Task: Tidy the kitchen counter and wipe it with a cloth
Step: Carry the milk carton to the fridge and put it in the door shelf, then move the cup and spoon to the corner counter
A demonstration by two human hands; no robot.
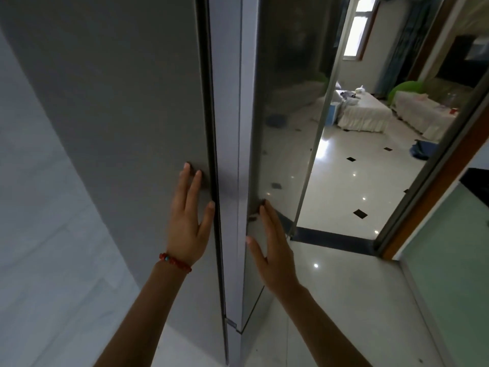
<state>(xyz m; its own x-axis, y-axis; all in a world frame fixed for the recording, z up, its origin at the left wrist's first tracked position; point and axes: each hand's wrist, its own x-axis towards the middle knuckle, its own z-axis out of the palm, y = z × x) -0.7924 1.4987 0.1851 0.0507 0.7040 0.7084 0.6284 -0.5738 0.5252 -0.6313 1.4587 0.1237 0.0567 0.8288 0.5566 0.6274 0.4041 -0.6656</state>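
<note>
1. My left hand [189,221] lies flat against the matte grey door [127,128] of a tall appliance, probably a fridge; the fingers are straight and spread, the thumb near the door's right edge; it grasps nothing, only presses.
2. My right hand [274,250] lies the same way on the glossy mirrored door [285,102] beside it; palm flat, fingers straight, thumb out to the left; nothing is gripped there either.
3. Between the two doors runs a pale vertical strip [229,181]; I judge both palms are set close to it because pushing near the meeting edges seats the doors squarely.
4. A red bead bracelet [175,262] sits on my left wrist.
5. The kitchen counter and the cloth are not in view; I cannot say where they lie from here.
6. Past a sliding glass panel [330,128] to the right, a white tiled floor [344,186] leads to draped sofas [370,112]; the wiping looks not yet begun, as I judge it.
</note>
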